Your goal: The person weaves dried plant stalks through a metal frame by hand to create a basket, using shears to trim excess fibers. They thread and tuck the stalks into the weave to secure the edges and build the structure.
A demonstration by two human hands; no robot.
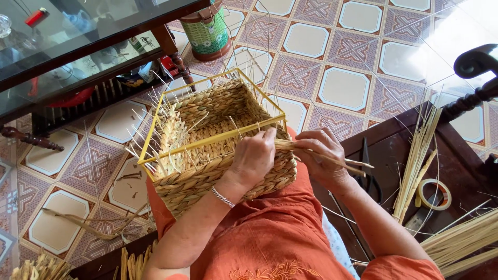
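At the far left stands a glass-topped desk (pixel 78 49), and beyond it, on the tiled floor (pixel 345 88), one green woven container (pixel 207 31). One half-woven straw basket (pixel 218 155) rests tilted on the person's lap, its yellow wire frame (pixel 207 141) showing at the rim and thin spokes sticking up all round. The left hand (pixel 254 155) lies on the basket's near wall, wrist bent, a silver bracelet (pixel 223 197) on it, fingers curled over the rim and pinching the straw strand (pixel 311 153) there. The right hand (pixel 324 158), just right of it, is closed round the same strand, which juts out to the right. Further right on the dark wooden bench (pixel 456 166) lie one pair of scissors (pixel 369 176), one roll of tape (pixel 434 194) and two bundles of straw (pixel 415 161).
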